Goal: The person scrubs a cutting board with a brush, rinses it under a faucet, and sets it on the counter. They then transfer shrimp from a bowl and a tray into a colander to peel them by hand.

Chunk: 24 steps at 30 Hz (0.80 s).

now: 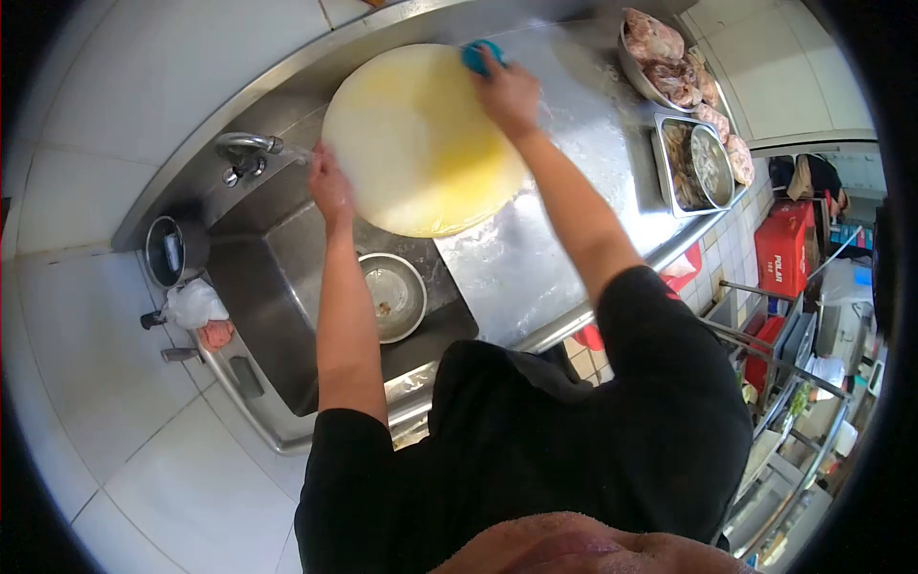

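Observation:
A large round board, white with yellow patches (411, 143), lies partly over the sink and partly on the steel drainboard. My left hand (332, 187) is closed at the board's left edge, beside the tap's water stream, gripping the rim. My right hand (509, 94) is closed around a teal scrubber (483, 57) at the board's upper right edge. The faucet (251, 148) stands at the left, with water coming from its spout. A metal bowl (392, 297) with small bits inside sits in the sink (258, 287), below the board.
A steel pot (175, 251), a white plastic bag (196, 304) and a pink sponge (216, 334) sit at the sink's left rim. At the right stand a bowl of bagged meat (660, 57) and a steel tray (675, 167) holding a colander. Beyond are a red box (786, 249) and racks.

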Available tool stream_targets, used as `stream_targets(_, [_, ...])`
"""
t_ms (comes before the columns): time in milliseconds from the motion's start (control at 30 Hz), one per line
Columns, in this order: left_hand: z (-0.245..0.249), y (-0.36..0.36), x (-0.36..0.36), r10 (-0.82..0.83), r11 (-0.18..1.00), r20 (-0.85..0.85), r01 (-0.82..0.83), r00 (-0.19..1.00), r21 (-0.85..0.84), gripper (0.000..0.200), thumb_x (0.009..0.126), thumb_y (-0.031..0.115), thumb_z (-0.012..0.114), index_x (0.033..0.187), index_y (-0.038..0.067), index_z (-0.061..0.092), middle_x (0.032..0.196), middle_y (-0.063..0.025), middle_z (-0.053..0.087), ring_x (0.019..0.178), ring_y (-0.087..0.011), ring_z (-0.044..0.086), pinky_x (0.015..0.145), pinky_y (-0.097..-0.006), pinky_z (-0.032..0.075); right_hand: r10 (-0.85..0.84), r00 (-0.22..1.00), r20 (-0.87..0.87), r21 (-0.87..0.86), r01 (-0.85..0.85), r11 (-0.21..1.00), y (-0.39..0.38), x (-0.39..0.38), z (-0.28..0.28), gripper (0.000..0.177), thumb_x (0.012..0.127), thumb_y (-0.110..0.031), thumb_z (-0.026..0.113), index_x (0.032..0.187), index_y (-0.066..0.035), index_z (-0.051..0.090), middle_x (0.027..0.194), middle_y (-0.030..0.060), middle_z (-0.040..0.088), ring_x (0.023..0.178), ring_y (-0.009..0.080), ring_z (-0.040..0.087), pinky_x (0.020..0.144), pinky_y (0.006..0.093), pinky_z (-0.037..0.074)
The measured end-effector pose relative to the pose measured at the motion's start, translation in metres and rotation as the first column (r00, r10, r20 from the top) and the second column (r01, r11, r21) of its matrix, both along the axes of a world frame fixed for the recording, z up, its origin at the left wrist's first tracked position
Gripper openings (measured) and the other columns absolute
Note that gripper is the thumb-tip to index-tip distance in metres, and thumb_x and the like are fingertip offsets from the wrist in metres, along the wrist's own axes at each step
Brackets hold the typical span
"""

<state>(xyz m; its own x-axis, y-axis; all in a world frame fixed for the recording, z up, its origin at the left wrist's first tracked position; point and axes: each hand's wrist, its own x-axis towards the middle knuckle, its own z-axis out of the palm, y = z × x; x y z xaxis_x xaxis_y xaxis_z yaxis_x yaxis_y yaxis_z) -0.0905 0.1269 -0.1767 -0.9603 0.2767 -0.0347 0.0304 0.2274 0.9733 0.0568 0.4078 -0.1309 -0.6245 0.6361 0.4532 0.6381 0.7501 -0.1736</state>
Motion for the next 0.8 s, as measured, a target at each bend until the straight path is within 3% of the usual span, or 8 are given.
stream_targets(167, [-0.036,0.003,-0.010,0.083,0.965,0.057,-0.094,0.995,0.244,0.033,0.098,0.017,0.054,0.126,0.002,0.063,0.121,-0.0132,0.068,0.106,-0.0206,0.065,0.093,-0.0341,0.048,0.354,0.920,0.168,-0.188,-0.322,0.928,-0.147,-0.062,-0.012,0.052,0.091,-0.034,0.057,0.142,-0.028,0.048,0.093,0.0153,0.067,0.088,0.0325,0.067,0.076,0.0488,0.050])
stream_targets(233, [-0.030,-0.009,-0.011,-0.041,0.996,-0.148,0.029,0.988,-0.083,0.038,0.101,0.023,0.052,0.126,-0.003,0.062,0.116,-0.0139,0.069,0.104,-0.0202,0.064,0.092,-0.0319,0.048,0.454,0.885,0.103,-0.306,-0.406,0.861,-0.182,-0.018,0.005,0.055,0.088,-0.037,0.061,0.142,-0.031,0.050,0.094,0.0154,0.067,0.088,0.0316,0.066,0.079,0.0463,0.050])
stream_targets(267, [-0.020,-0.006,-0.006,0.005,0.999,-0.047,-0.003,0.999,0.048,0.038,0.102,0.024,0.052,0.125,-0.004,0.062,0.115,-0.0138,0.069,0.103,-0.0197,0.064,0.092,-0.0311,0.048,0.494,0.861,0.121,-0.438,-0.400,0.805,-0.171,0.015,0.015,0.057,0.086,-0.038,0.065,0.141,-0.032,0.052,0.094,0.0153,0.066,0.088,0.0313,0.066,0.081,0.0455,0.051])
stream_targets(367, [-0.003,-0.006,0.003,0.068,0.996,0.068,-0.072,0.995,0.057,0.038,0.102,0.025,0.052,0.125,-0.003,0.063,0.114,-0.0127,0.070,0.104,-0.0186,0.064,0.091,-0.0301,0.047,0.439,0.883,0.165,-0.267,-0.389,0.882,-0.094,0.080,0.000,0.054,0.085,-0.040,0.065,0.138,-0.032,0.056,0.092,0.0130,0.069,0.086,0.0282,0.065,0.077,0.0488,0.049])
stream_targets(467, [-0.013,-0.005,0.000,0.065,0.989,0.084,-0.075,0.994,0.127,0.038,0.102,0.025,0.053,0.124,-0.004,0.063,0.114,-0.0124,0.070,0.104,-0.0188,0.064,0.092,-0.0311,0.048,0.008,0.977,0.213,0.040,-0.017,0.999,-0.008,0.053,0.001,0.050,0.089,-0.043,0.061,0.138,-0.031,0.056,0.085,0.0137,0.065,0.082,0.0309,0.064,0.070,0.0485,0.049])
stream_targets(633, [-0.014,0.003,0.001,0.103,0.977,0.051,-0.111,0.993,0.182,0.041,0.102,0.030,0.053,0.116,-0.007,0.065,0.109,-0.0118,0.071,0.099,-0.0187,0.064,0.088,-0.0328,0.048,0.179,0.956,0.232,-0.151,-0.146,0.978,-0.091,-0.072,-0.016,0.059,0.089,-0.039,0.061,0.145,-0.030,0.046,0.100,0.0177,0.064,0.093,0.0343,0.065,0.085,0.0530,0.048])
stream_targets(733, [-0.039,-0.010,-0.017,0.105,0.993,0.219,-0.115,0.970,0.032,0.044,0.103,0.036,0.051,0.109,-0.004,0.068,0.106,-0.0087,0.071,0.092,-0.0173,0.063,0.081,-0.0327,0.048,0.412,0.900,0.142,-0.380,-0.334,0.863,-0.183,-0.079,0.006,0.059,0.088,-0.030,0.059,0.145,-0.030,0.046,0.102,0.0171,0.064,0.094,0.0303,0.065,0.087,0.0469,0.049])
stream_targets(800, [-0.059,-0.021,-0.023,0.072,0.922,0.372,-0.204,0.926,0.330,0.046,0.103,0.043,0.048,0.116,0.002,0.065,0.112,-0.0078,0.069,0.093,-0.0164,0.061,0.076,-0.0310,0.046,0.467,0.872,-0.144,-0.781,-0.390,0.487,-0.192,-0.082,0.032,0.057,0.087,-0.024,0.057,0.143,-0.025,0.049,0.100,0.0145,0.064,0.091,0.0271,0.064,0.085,0.0420,0.051])
